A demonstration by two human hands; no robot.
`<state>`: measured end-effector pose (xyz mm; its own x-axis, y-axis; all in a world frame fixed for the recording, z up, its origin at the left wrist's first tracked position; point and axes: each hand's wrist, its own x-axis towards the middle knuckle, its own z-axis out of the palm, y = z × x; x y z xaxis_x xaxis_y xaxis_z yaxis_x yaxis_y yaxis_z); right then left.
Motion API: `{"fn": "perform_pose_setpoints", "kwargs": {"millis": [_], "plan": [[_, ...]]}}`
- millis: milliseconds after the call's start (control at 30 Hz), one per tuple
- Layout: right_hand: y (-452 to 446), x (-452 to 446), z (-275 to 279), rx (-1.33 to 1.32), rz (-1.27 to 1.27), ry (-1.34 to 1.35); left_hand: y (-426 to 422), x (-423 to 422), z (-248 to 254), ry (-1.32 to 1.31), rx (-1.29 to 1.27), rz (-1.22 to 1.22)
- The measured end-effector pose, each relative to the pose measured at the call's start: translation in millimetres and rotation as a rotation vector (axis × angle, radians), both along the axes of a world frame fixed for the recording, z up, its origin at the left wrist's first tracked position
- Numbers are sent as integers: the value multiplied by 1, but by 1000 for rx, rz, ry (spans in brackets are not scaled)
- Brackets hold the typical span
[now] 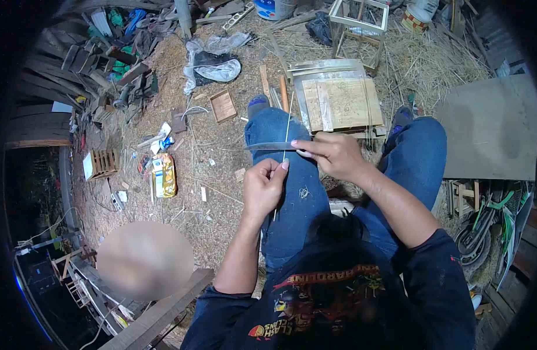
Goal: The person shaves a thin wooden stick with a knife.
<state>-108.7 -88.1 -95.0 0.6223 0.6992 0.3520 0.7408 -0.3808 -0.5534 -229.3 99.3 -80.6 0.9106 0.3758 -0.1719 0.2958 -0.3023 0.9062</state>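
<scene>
Over my bent left knee, my right hand (pixel 332 154) is closed round the handle end of a knife (pixel 268 146), its blade pointing left. The blade lies across a thin pale strip (pixel 289 119), which looks like split bamboo or wood. My left hand (pixel 267 185) pinches that strip between thumb and fingers just below the blade. The strip's upper end reaches past my knee, and its lower end shows beneath my left hand. A small curl of shavings (pixel 304 192) rests on my jeans. My right palm hides most of the knife's handle.
Ahead of my feet lies a stack of wooden boards (pixel 344 102), with a white-edged frame (pixel 359 26) behind it. A small wooden box (pixel 223 106) and a yellow packet (pixel 164 175) are on the shaving-covered ground to the left. A large panel (pixel 493 125) stands at the right.
</scene>
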Motion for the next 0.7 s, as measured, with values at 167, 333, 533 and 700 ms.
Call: {"fn": "perform_pose_setpoints", "kwargs": {"millis": [167, 333, 533, 700], "plan": [[1, 6, -1, 17, 5, 25, 2, -4, -4, 19, -37, 16], [-6, 25, -10, -50, -111, 74, 0, -3, 0, 3, -103, 37], [-14, 42, -8, 71, -158, 17, 3, -8, 4, 34, -195, 56], [-2, -3, 5, 106, 39, 30, 6, -11, 11, 77, -218, 33]]}}
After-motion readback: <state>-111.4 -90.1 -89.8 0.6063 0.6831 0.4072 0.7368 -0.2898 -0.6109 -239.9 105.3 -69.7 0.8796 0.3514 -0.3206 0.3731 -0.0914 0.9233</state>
